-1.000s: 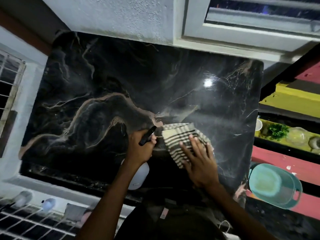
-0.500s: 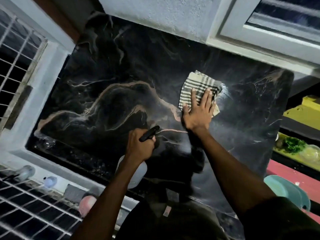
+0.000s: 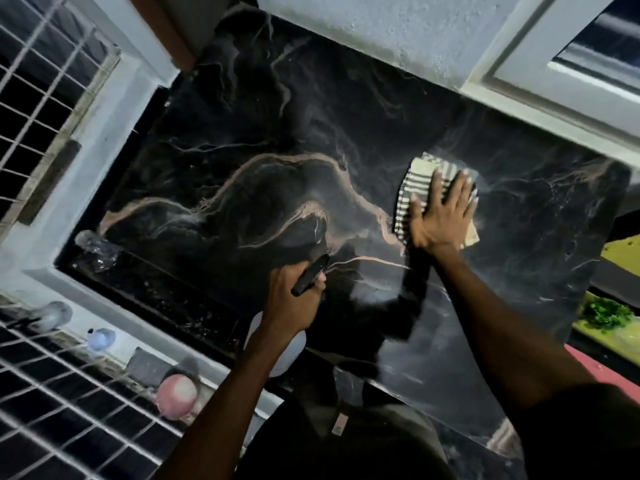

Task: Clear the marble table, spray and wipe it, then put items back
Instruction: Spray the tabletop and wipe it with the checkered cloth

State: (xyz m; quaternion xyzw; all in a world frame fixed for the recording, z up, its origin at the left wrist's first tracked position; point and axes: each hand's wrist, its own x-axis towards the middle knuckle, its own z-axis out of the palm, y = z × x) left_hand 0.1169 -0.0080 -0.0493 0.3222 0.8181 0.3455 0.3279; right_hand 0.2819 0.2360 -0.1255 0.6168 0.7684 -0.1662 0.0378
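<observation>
Black marble table with tan veins (image 3: 277, 140) spans the scene | folded cream-and-black striped cloth (image 3: 414, 183) lies on its far right part | my right hand (image 3: 441, 216) presses flat on the cloth, fingers straight | my left hand (image 3: 291, 299) grips the white plastic spray bottle with black trigger (image 3: 310, 278) at the near edge

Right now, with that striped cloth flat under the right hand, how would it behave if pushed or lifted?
The striped cream-and-dark cloth is probably floppy: its edges look folded and uneven. Under the flat right hand it likely slides easily, since the black marble table looks glossy. Lifted by a corner, it would probably droop and feel light.
</observation>
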